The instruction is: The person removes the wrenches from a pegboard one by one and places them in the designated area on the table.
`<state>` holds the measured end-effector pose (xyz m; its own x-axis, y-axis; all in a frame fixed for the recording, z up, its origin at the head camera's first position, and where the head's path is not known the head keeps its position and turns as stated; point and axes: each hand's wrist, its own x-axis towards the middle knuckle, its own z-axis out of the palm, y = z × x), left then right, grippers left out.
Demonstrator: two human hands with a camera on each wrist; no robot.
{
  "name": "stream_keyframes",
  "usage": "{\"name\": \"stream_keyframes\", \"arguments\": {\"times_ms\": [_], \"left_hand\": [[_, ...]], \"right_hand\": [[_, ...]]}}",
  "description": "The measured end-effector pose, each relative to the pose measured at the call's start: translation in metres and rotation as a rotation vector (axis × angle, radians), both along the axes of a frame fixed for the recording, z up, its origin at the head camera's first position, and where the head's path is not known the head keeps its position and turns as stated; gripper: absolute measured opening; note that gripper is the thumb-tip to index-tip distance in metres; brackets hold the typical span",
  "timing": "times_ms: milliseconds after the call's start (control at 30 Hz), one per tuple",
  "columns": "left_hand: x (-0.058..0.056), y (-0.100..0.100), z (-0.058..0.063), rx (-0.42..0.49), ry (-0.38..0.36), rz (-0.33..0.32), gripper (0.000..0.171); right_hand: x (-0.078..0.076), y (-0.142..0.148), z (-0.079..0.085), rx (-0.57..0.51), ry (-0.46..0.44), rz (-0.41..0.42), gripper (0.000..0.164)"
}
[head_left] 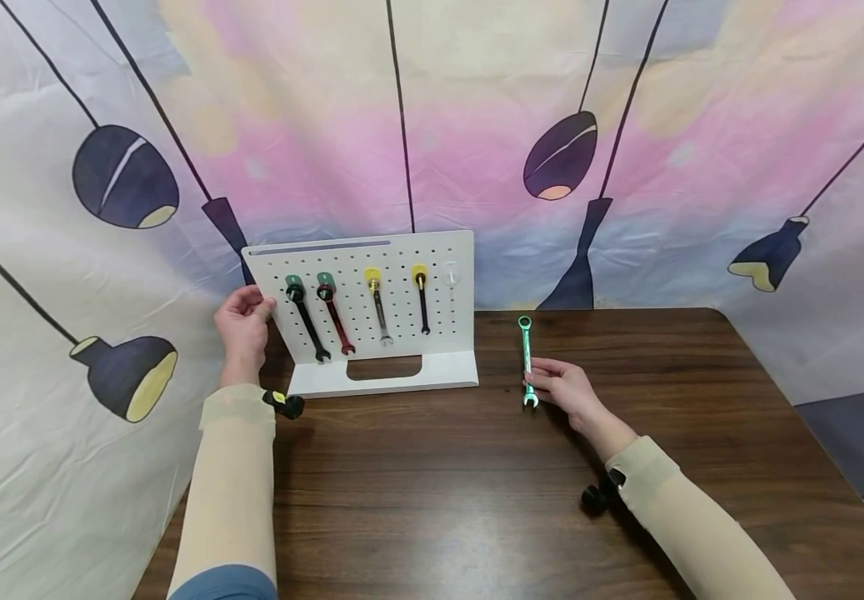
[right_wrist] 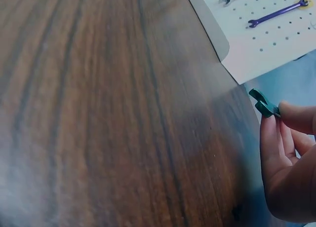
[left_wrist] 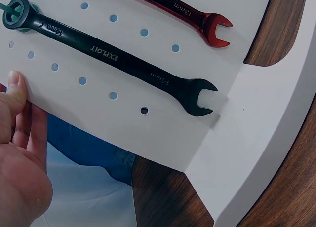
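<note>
My left hand [head_left: 242,327] pinches the left edge of a white pegboard stand [head_left: 439,371], thumb in front and fingers behind. My right hand [head_left: 566,390] holds a green combination wrench [head_left: 526,346] near its open end, with the ring end pointing away. The wrench is to the right of the stand, apart from it; only its green open end [right_wrist: 264,104] shows in the right wrist view. On the board hang a dark green wrench [left_wrist: 113,54] marked 14mm, a red wrench [left_wrist: 216,29] marked 13mm, a silver wrench [head_left: 381,312] and a dark purple wrench [right_wrist: 276,15].
A clear hook [head_left: 451,273] with no wrench on it is at the board's right side. The stand rests at the back of a dark wooden table [head_left: 432,492]. Behind the table hangs a cloth [head_left: 476,100] printed with lamps.
</note>
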<state>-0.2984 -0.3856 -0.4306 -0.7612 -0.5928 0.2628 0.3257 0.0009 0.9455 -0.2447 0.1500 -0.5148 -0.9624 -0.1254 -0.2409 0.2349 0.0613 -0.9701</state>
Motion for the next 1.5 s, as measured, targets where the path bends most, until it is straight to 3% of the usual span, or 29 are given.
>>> {"name": "stream_keyframes", "arguments": {"times_ms": [233,600,900,1500], "left_hand": [[0.000,-0.001,-0.002,-0.024,-0.029,0.011,0.027],[0.000,0.001,-0.002,-0.011,-0.006,0.010,0.027],[-0.001,0.003,-0.003,0.004,0.015,0.017,0.032],[-0.004,-0.002,-0.006,0.039,0.022,-0.002,0.025]], "right_hand": [[-0.008,0.002,-0.006,0.018,-0.008,0.017,0.051],[-0.014,0.005,-0.007,0.042,-0.035,0.065,0.053],[-0.016,0.006,-0.009,0.087,-0.030,0.095,0.054],[-0.018,0.006,-0.009,0.144,-0.019,0.101,0.049]]}}
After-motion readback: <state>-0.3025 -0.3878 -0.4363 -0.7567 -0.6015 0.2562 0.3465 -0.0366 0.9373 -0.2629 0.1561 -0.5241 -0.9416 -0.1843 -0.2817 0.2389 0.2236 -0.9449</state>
